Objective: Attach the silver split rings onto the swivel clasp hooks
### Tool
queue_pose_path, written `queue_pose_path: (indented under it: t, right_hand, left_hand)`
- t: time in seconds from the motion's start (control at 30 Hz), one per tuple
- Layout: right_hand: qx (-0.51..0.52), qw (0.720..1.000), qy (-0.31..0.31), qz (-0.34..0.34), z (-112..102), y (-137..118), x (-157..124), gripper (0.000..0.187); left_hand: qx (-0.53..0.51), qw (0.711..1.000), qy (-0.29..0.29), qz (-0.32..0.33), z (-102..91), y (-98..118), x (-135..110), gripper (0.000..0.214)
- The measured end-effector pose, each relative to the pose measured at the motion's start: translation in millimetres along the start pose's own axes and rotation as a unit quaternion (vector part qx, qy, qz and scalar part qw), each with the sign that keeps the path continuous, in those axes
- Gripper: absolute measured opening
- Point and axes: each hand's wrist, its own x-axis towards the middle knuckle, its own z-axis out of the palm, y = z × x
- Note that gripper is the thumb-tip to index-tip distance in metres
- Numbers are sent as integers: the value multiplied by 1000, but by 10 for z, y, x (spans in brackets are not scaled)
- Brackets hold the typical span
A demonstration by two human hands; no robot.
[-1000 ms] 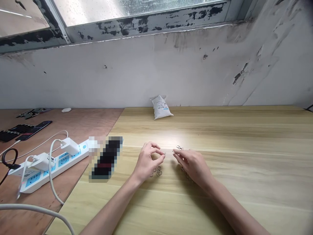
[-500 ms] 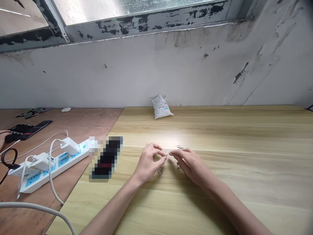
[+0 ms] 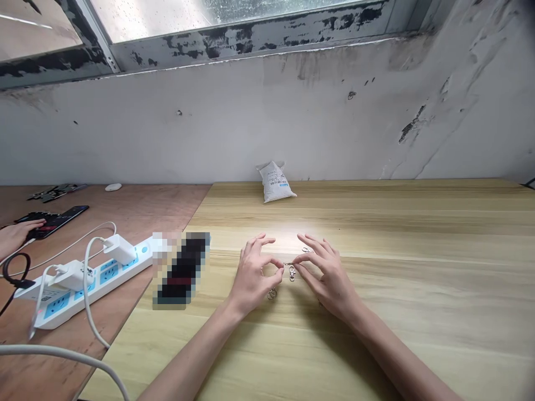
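Clasp [image 3: 291,272]: being held midway between both hands.
Left hand [image 3: 251,275]: being pinched onto one end, other fingers spread.
Right hand [image 3: 330,278]: being pinched onto the other end.

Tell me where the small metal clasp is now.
In the head view, the metal clasp hangs centrally over the wooden table, pinched between the left hand and the right hand; metal rings lie near the left hand.

Loads of open counter [image 3: 397,267] to the right; power strip [image 3: 87,273] and cables crowd the left, small white bag [image 3: 276,182] sits way back.
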Motion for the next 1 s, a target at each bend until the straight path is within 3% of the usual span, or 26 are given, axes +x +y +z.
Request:
queue_pose_path:
  t: [0.27, 0.4, 0.67, 1.0]
  right_hand:
    - [-33, 999, 15, 40, 79, 5, -45, 17]
    - [-67, 998, 11, 5, 63, -107, -63, 24]
    - [-66, 997, 23, -33, 109, -190, -65, 16]
    - [-37, 998, 9, -51, 109, -171, -56, 21]
  left_hand:
    - [-4, 999, -19, 29, -7, 18, -12, 9]
    - [-40, 999, -14, 10, -18, 34, -9, 7]
    - [-112, 993, -15, -12, -40, 60, 6, 3]
    - [-60, 998, 18, -10, -11, 77, -7, 4]
